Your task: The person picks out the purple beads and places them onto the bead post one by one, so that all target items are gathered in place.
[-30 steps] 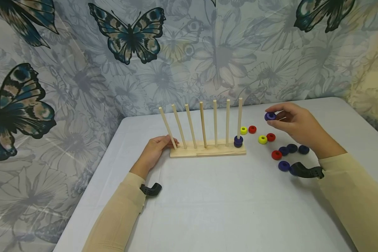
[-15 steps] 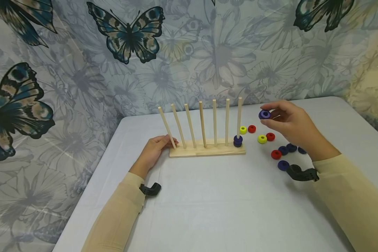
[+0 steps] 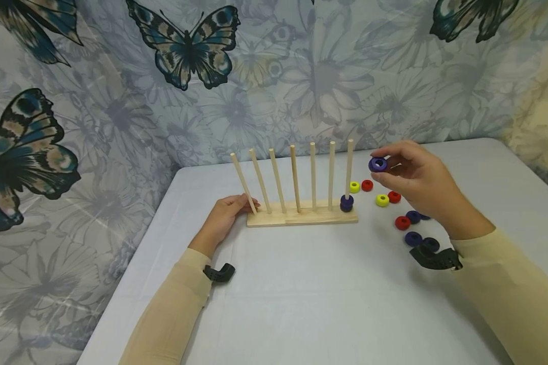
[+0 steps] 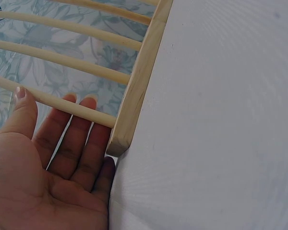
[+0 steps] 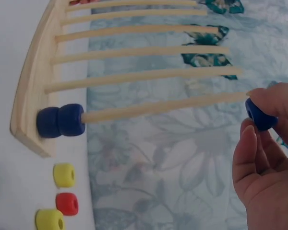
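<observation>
A wooden peg stand [image 3: 301,218] bears a row of several upright pegs. Two stacked blue beads [image 3: 346,203] sit at the base of its rightmost peg. My left hand [image 3: 223,219] holds the stand's left end; the left wrist view has the thumb on one side of the end peg [image 4: 53,99] and fingers behind it. Between thumb and fingertips my right hand [image 3: 417,180] pinches another blue bead [image 3: 377,165], its hole facing the head camera. That bead is raised close to the tip of the rightmost peg [image 5: 163,106], apart from the stacked pair.
Right of the stand lie loose yellow beads [image 3: 382,201], red beads [image 3: 402,223] and blue beads [image 3: 413,239] on the white-covered table [image 3: 301,294]. The right hand and wrist partly cover some. A butterfly-patterned cloth [image 3: 265,76] hangs behind.
My right hand has moved a little left with the blue bead, towards the rightmost peg, and the bead's hole has turned into view. The left hand and the stand stay put.
</observation>
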Available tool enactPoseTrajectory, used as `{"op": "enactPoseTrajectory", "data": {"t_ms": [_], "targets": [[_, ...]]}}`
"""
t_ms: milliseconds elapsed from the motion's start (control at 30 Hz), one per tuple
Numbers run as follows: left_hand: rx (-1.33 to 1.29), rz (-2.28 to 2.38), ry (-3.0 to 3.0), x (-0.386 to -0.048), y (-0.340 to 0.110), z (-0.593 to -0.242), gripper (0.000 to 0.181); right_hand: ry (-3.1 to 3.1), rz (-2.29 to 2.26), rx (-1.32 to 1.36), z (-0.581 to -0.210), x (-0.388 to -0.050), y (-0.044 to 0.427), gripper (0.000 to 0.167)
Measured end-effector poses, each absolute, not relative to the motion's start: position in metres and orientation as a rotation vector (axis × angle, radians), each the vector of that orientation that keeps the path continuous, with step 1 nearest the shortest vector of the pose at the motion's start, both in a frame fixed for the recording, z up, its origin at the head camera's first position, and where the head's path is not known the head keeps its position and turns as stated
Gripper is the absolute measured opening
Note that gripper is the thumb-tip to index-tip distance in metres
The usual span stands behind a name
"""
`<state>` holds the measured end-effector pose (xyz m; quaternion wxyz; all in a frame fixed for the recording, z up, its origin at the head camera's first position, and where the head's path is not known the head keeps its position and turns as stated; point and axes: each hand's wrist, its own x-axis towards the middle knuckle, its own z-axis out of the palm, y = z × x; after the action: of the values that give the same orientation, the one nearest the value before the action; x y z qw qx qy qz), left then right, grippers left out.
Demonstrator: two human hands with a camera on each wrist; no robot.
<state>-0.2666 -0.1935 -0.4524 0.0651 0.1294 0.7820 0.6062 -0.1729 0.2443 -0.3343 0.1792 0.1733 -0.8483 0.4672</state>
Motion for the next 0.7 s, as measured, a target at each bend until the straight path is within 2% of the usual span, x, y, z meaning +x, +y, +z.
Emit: {"op": "enactPoseTrajectory", "data": {"t_ms": [700], "targets": [[0.386,1.873,2.314,-0.267,-0.193,-0.451,0.049,-2.310,1.396,0.584,-0.326,-0.175,0.233,0.032]]}}
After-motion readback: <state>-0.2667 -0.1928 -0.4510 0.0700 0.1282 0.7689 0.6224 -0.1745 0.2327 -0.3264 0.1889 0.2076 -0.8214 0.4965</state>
